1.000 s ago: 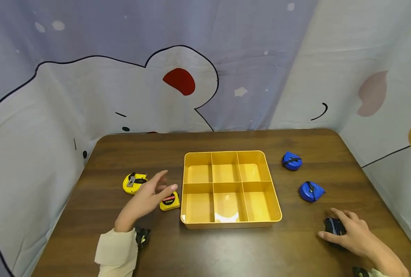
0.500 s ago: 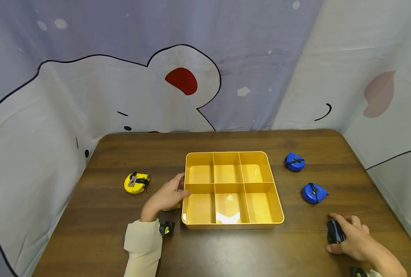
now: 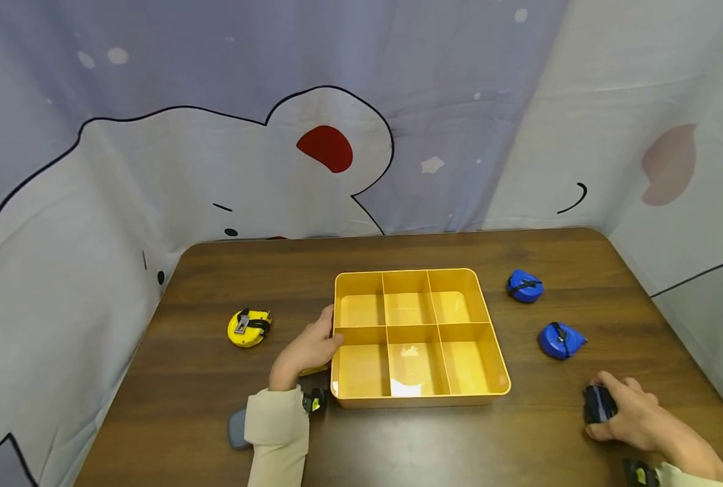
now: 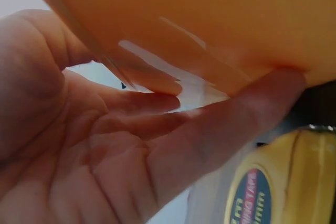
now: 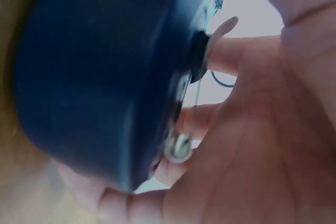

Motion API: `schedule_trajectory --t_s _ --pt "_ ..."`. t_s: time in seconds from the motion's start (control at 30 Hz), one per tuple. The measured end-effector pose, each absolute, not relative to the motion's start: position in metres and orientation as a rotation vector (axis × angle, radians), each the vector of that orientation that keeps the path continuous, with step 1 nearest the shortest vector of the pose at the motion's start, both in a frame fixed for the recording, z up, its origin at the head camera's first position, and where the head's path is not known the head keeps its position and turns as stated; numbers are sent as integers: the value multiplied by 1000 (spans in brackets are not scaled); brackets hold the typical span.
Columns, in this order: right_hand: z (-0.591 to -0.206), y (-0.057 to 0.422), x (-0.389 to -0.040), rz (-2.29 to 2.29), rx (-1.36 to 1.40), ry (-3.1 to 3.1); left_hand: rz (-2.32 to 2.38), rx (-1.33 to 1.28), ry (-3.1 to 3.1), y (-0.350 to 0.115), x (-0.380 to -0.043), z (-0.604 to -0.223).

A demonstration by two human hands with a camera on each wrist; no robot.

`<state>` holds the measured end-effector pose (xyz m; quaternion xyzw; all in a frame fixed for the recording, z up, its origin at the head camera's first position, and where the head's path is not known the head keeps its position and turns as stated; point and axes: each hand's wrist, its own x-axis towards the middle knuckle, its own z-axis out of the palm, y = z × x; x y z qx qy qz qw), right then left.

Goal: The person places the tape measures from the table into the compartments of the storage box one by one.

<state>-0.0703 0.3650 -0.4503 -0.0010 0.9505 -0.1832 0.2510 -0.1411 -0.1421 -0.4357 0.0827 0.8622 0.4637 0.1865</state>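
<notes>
A yellow box [image 3: 418, 400] with several compartments stands mid-table. My left hand [image 3: 308, 350] grips its left wall, thumb over the rim and fingers along the outside; the left wrist view shows the fingers [image 4: 252, 111] against the wall. Beneath that hand a yellow tape measure [image 4: 310, 177] is partly hidden. At the right, my right hand [image 3: 635, 414] holds a dark tape measure [image 3: 598, 404] from its right side. In the right wrist view, its dark blue case [image 5: 94, 72] fills the left part, fingers around it.
Two blue tape measures [image 3: 525, 286] lie right of the box. Another yellow tape measure [image 3: 249, 328] lies to the left, and a grey rounded object [image 3: 237, 429] sits beside the left sleeve. A printed curtain [image 3: 458, 135] hangs behind the wooden table [image 3: 422, 446].
My left hand has moved right from over the yellow tape measures onto the box's left wall, and the grey object has come into view. My right hand has closed around the dark tape measure.
</notes>
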Motion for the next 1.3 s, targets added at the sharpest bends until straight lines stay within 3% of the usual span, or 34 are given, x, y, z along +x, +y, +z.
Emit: schedule_trajectory --t_s 0.33,0.83,1.3 --pt "-425 342 -85 -526 -124 2646 1306 81 2453 -143 -143 -449" --pt "-373 280 -93 -568 -366 2818 1455 215 2494 -144 -145 -457" --pt "-364 236 -107 -690 -489 2902 1463 158 2504 -144 -147 -452"
